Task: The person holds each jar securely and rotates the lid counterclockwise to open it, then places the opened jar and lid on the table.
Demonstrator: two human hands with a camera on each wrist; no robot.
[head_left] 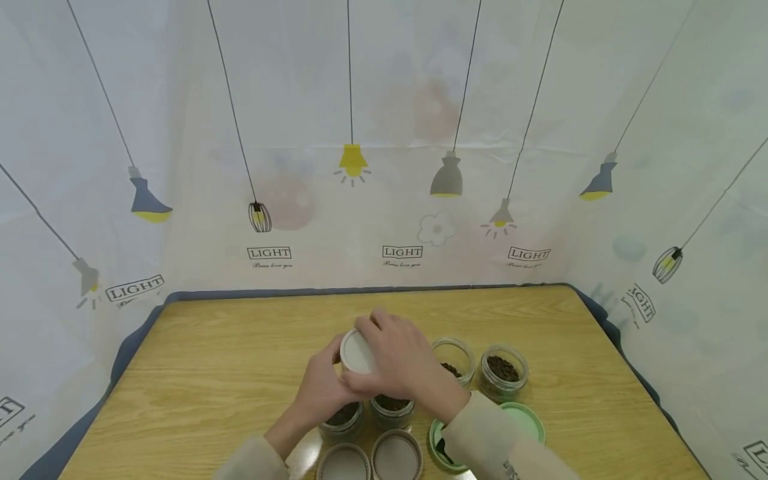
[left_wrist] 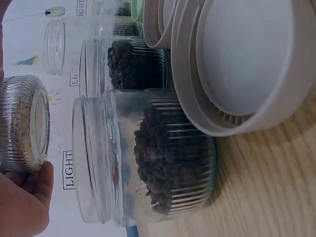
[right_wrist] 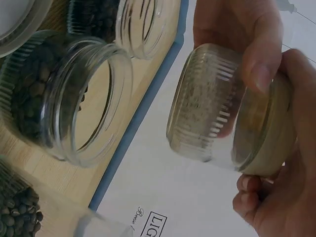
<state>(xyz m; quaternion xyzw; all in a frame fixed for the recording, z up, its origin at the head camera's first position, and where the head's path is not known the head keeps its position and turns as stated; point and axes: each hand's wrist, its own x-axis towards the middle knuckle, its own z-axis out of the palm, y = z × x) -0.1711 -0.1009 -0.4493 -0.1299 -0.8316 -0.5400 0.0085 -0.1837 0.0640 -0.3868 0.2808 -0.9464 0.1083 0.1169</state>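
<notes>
Above the table, my left hand [head_left: 319, 385] grips a ribbed glass jar [right_wrist: 205, 103] holding pale, grainy contents. My right hand [head_left: 401, 353] holds the white lid [head_left: 358, 351] at the jar's mouth, fingers curled round its rim. Whether the lid is fully seated cannot be told. In the right wrist view the jar lies sideways in the picture, its lid end towards the right hand. Below the hands stand two open jars of dark beans, one jar [head_left: 342, 420] to the left and another jar [head_left: 393, 413] beside it.
Two pale lids [head_left: 343, 465] [head_left: 396, 459] lie near the front edge. Two more open jars, one jar [head_left: 454, 353] and another jar [head_left: 504, 373], stand to the right with dark contents. Green lids [head_left: 528, 421] lie before them, partly behind the right sleeve. Printed fabric surrounds the wooden table [head_left: 228, 347].
</notes>
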